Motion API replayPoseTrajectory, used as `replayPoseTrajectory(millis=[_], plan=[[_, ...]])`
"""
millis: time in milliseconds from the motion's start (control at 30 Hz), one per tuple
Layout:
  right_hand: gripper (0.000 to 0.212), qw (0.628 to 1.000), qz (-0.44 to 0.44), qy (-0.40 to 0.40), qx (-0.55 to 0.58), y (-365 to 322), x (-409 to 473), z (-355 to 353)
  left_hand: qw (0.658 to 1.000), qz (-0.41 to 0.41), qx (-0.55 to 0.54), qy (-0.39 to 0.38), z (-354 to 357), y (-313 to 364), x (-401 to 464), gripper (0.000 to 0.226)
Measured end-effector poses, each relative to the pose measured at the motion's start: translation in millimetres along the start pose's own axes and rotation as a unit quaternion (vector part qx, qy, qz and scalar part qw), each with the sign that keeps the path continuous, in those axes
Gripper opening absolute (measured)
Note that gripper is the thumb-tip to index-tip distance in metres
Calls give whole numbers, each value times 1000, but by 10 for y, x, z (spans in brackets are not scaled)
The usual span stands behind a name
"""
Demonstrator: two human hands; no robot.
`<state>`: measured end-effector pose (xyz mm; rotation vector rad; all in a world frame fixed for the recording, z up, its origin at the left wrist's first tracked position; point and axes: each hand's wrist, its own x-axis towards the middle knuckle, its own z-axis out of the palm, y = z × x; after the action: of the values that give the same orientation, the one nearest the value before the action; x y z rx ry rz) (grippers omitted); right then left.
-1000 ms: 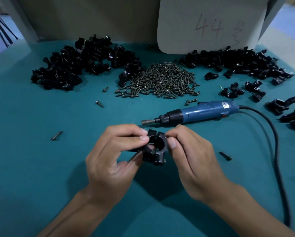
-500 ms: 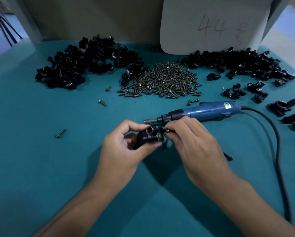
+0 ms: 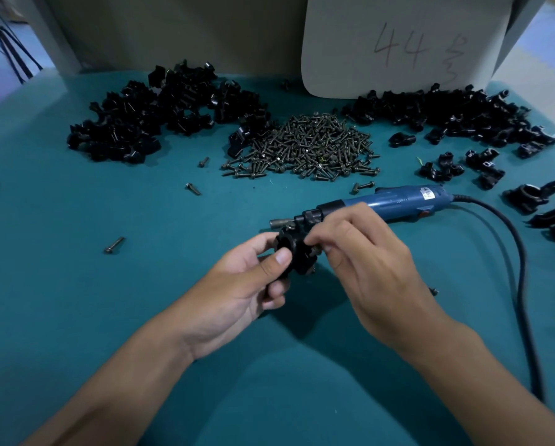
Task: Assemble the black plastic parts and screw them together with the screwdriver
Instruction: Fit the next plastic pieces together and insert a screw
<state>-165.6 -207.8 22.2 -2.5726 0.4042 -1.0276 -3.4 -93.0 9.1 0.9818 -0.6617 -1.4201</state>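
The left hand (image 3: 237,284) is gripping the mated black plastic assembly (image 3: 294,252) just above the teal table (image 3: 76,300), thumb pressing on its near face and fingers curling round the far side. The right hand (image 3: 356,252) is pinching a screw (image 3: 316,251) between thumb and fingertips and holding it at the assembly's right side, looking like it's being started in a hole (can't tell whether the threads are biting, the fingers are covering the joint). The two halves are sitting together, so I'm judging the fit-up step done for this unit and the fastening step just beginning. The electric screwdriver (image 3: 395,204) is lying idle on the table just beyond the hands, bit pointing left, cord (image 3: 520,278) trailing off to the right; nobody is holding it, so driving is still ahead. Stock is looking plentiful: screw pile (image 3: 305,146) at centre back, loose black parts heaped at back left (image 3: 160,114) and back right (image 3: 456,111), a few stray screws (image 3: 113,245) lying apart on the table. A handful of pieces at the far right (image 3: 533,196) may be finished units, but that's too small to confirm. Overall the batch is reading as early, with most parts still unassembled.
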Motion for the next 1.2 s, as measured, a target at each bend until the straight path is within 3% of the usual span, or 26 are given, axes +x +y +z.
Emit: replayPoseTrajectory(millis=[233,400,533,633,800,1000,1067,1133,1167,1200], plan=[[21,994,71,-38,74,-34,-37,31,1000,-3,-13,19,18,1,-6,58],[10,993,84,25,74,-35,15,53,999,28,7,29,0,7,8,41],[10,966,170,15,193,-45,2,57,997,56,24,40,-3,10,3,38],[9,958,188,8,215,-36,5,72,997,54,10,45,16,9,-3,31],[16,966,164,17,200,-39,-3,111,996,57,-3,71,47,42,-6,38],[15,992,32,87,83,-52,-6,101,996,47,-22,69,52,57,-16,40],[21,969,108,113,193,-67,22,80,997,44,-16,63,43,46,-23,31],[32,872,240,123,409,-118,87,55,996,49,31,71,27,17,-13,18],[36,823,298,101,473,-128,104,45,993,55,63,79,21,-4,-4,15],[37,800,340,64,491,-130,106,48,990,61,93,87,21,-25,3,13]])
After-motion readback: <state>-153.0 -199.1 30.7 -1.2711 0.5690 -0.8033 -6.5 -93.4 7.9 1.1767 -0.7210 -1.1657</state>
